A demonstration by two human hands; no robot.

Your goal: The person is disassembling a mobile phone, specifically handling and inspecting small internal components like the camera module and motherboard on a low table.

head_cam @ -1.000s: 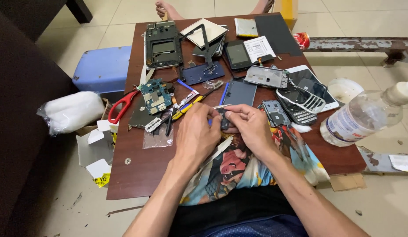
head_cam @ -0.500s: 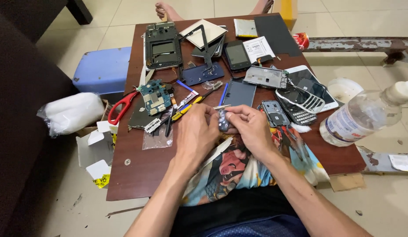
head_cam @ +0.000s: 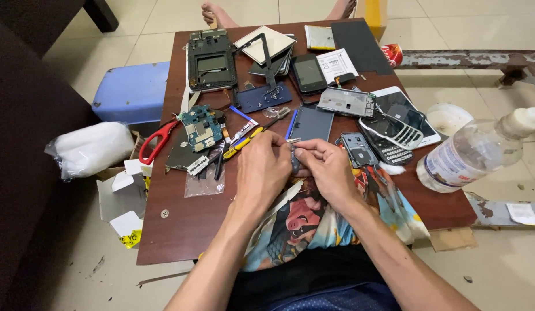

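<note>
Just below the frame's centre, we hold the small dark phone part [head_cam: 295, 161] pinched between the left hand [head_cam: 262, 170] and right hand [head_cam: 328, 167], both grips closed on it; best kept low over the tabletop [head_cam: 181, 224], fingers steady.

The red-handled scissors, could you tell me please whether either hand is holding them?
No, the red-handled scissors lie on the table left of the circuit board, apart from both hands, which meet around a small grey part.
</note>
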